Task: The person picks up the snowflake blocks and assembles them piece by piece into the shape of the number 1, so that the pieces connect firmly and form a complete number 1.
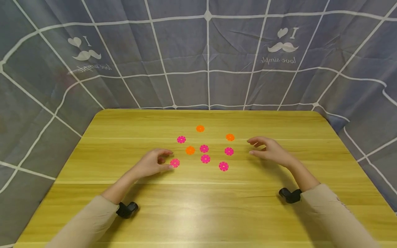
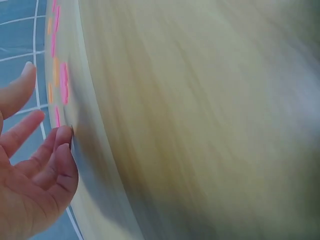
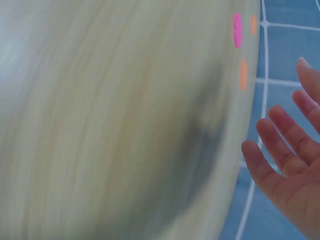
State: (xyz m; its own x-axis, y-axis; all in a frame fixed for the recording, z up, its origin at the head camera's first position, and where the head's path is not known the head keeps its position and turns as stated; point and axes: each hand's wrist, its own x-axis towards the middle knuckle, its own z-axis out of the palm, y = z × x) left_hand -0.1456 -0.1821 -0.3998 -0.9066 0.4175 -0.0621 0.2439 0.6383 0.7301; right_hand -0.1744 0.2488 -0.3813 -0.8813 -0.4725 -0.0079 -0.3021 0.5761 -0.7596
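Flat, notched plastic discs lie scattered mid-table in the head view, several pink and three orange. My left hand (image 1: pixel 152 162) is at the left of this group, its fingers loosely curved and nothing in its grip. Its thumb tip overlaps the edge of the nearest pink disc (image 1: pixel 175 162) in that view. On the other side, my right hand (image 1: pixel 271 150) hovers with thumb and fingers spread apart, holding nothing. An orange disc (image 1: pixel 230 137) and a pink disc (image 1: pixel 229 151) are nearest to it. The right wrist view also shows this hand (image 3: pixel 295 165) with relaxed fingers.
The other discs include an orange one (image 1: pixel 200 128) farthest back and a pink one (image 1: pixel 223 166) toward the front. They lie on a wooden table (image 1: pixel 198 213) with rounded far corners. A grey-blue curtain (image 1: pixel 186 44) with white grid lines surrounds its back and sides.
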